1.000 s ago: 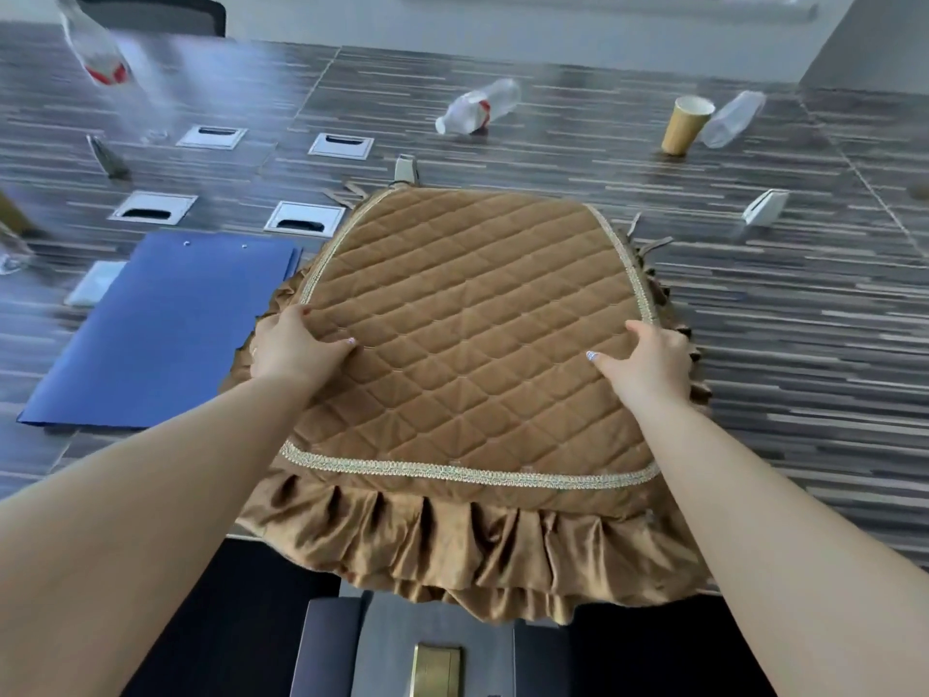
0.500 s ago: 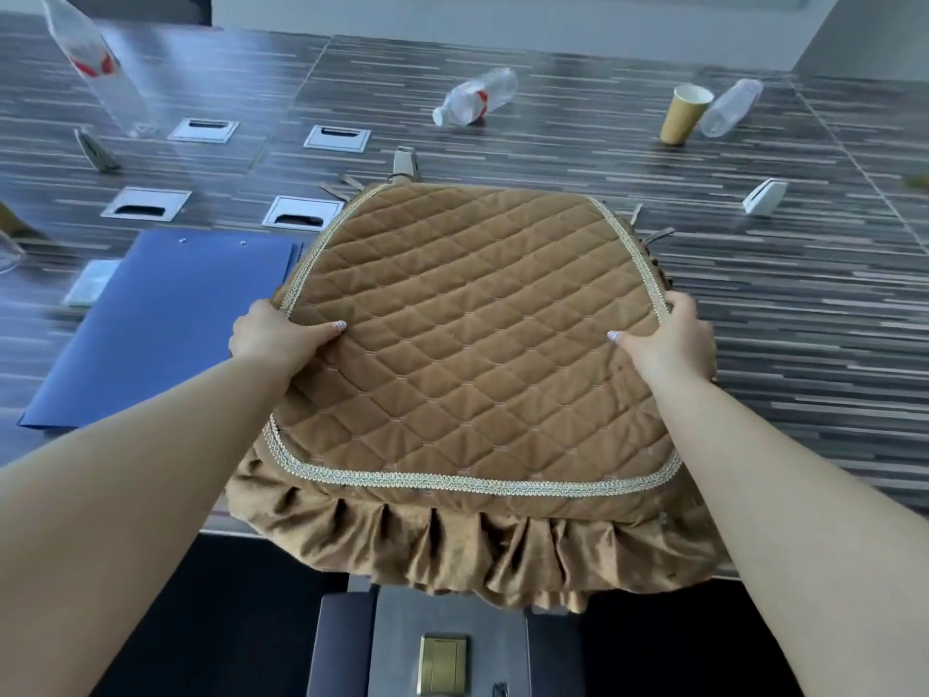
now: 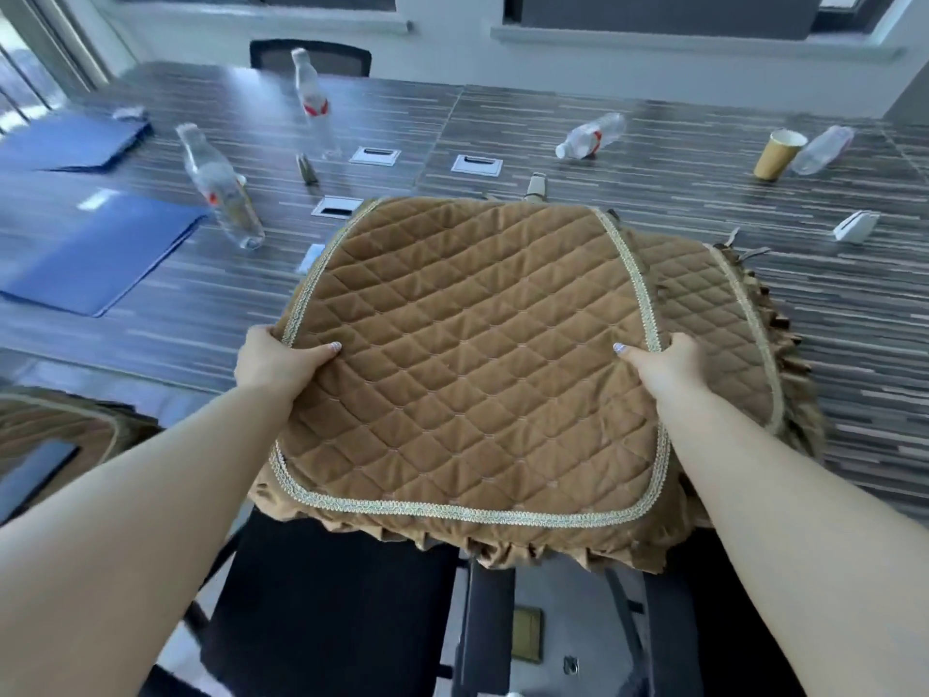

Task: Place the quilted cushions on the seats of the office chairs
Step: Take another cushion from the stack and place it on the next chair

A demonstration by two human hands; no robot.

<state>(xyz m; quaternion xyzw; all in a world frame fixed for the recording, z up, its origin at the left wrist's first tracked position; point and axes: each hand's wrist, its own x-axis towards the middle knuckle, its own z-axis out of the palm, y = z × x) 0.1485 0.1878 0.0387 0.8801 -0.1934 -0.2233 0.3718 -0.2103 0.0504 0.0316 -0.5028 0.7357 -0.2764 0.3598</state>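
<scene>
I hold a brown quilted cushion [image 3: 467, 354] with pale braid trim and a ruffled skirt, raised and shifted left off the table's near edge. My left hand [image 3: 274, 364] grips its left side and my right hand [image 3: 663, 367] grips its right side. A second matching cushion [image 3: 719, 334] lies under and to the right of it on the table. The black seat of an office chair [image 3: 321, 606] is below the held cushion. At the left edge, another cushion [image 3: 55, 425] lies on a neighbouring chair.
On the striped dark table [image 3: 829, 304] are blue folders [image 3: 85, 259], two upright plastic bottles [image 3: 221, 188], two more lying down [image 3: 590, 135], a paper cup [image 3: 779, 153] and cable hatches [image 3: 476, 164]. A black chair back [image 3: 309, 55] stands at the far side.
I have lifted the top cushion and carried it left, uncovering the second cushion beneath. The view has swung up and to the left.
</scene>
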